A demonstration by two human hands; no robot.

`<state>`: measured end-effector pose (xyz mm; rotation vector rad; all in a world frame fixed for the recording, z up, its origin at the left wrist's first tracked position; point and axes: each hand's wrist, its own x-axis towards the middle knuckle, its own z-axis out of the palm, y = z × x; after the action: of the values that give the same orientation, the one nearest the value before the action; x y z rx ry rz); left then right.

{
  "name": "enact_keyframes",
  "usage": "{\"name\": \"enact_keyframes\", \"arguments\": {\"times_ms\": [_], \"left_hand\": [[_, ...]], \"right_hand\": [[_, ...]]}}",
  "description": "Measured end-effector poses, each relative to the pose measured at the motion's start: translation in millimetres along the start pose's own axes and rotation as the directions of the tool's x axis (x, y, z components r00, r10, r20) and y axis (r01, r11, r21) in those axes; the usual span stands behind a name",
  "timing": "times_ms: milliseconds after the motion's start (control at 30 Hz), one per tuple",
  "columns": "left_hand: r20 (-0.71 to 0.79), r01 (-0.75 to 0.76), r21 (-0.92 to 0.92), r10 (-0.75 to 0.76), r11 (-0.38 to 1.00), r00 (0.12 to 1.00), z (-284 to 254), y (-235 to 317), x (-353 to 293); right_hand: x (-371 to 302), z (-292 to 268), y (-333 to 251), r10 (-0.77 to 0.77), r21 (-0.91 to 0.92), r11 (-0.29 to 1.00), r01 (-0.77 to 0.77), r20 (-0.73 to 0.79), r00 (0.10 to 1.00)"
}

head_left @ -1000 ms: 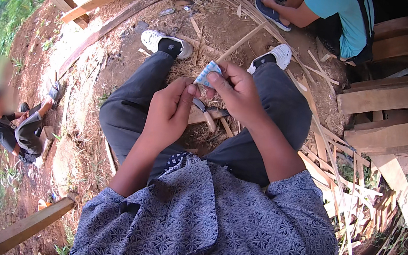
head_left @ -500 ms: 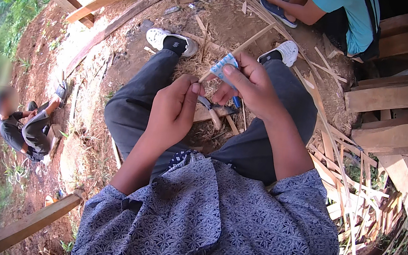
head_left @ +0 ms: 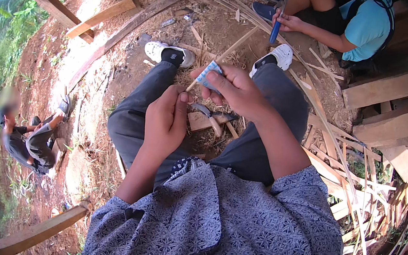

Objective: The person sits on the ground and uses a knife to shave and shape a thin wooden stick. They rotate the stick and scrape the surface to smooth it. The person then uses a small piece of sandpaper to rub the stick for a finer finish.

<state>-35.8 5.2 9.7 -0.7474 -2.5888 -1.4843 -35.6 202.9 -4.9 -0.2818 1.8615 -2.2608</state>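
A thin, pale wooden stick [head_left: 238,43] slants away from me over my lap. Its near end is pinched between the thumb and fingers of my left hand [head_left: 166,117]. Farther up, my right hand [head_left: 235,87] presses a small folded sheet [head_left: 208,73], printed blue and white, around the stick; the thumb lies on top and the fingers underneath. The sheet's inner face is hidden. Below my hands, between my legs, a curved-bladed knife with a wooden handle [head_left: 215,126] lies by a small wood block [head_left: 199,121].
At upper right a person in a turquoise shirt [head_left: 368,30] holds a blue-handled tool [head_left: 274,32]. Another person [head_left: 30,139] sits at far left. Wooden boards [head_left: 391,91] and many split strips [head_left: 362,186] lie on my right. A long plank [head_left: 135,21] crosses the ground ahead.
Both my hands, with the stick and sheet, have shifted slightly left. The person in turquoise has turned more into view, now showing the blue-handled tool.
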Motion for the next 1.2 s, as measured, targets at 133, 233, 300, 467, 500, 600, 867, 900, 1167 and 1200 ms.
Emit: {"name": "enact_keyframes", "arguments": {"times_ms": [133, 233, 300, 467, 500, 600, 867, 900, 1167, 1200], "left_hand": [[-0.037, 0.065, -0.194, -0.073, 0.979, 0.997, 2, -1, -7], [0.015, 0.125, -0.300, -0.127, 0.946, 0.992, 5, -12, -14], [0.039, 0.140, -0.316, -0.135, 0.938, 0.990, 5, -15, -17], [0.031, -0.102, 0.086, 0.100, 0.991, 0.994, -2, -16, -7], [-0.003, -0.115, 0.125, 0.116, 0.985, 0.993, -4, -22, -5], [-0.115, -0.055, -0.022, 0.052, 0.998, 0.992, -9, -41, 2], [0.189, 0.320, -0.788, -0.288, 0.526, 0.939, -28, -56, -2], [0.234, 0.354, -0.796, -0.291, 0.491, 0.928, -27, -56, 0], [0.392, 0.463, -0.831, -0.266, 0.308, 0.881, -31, -42, 27], [0.381, 0.455, -0.834, -0.273, 0.311, 0.884, -28, -43, 32]], "right_hand": [[5, -2, 5, -0.013, 0.070, 0.997, 0.008, 0.074, 0.997], [1, 0, -1, 0.000, -0.014, 1.000, 0.000, 0.058, 0.998], [-1, 2, -3, 0.024, -0.072, 0.997, -0.022, 0.034, 0.999], [11, 6, -15, -0.051, -0.369, 0.927, 0.064, 0.044, 0.998], [18, 10, -18, -0.056, -0.402, 0.912, 0.079, 0.069, 0.996], [45, 22, -30, -0.059, -0.475, 0.872, 0.116, 0.133, 0.989], [78, 24, -23, -0.030, -0.407, 0.902, 0.148, 0.283, 0.959], [79, 19, -20, -0.025, -0.401, 0.905, 0.143, 0.285, 0.958], [95, 0, -20, -0.093, -0.191, 0.976, 0.110, 0.095, 0.991], [94, 3, -13, -0.097, -0.124, 0.987, 0.102, 0.042, 0.994]]}}
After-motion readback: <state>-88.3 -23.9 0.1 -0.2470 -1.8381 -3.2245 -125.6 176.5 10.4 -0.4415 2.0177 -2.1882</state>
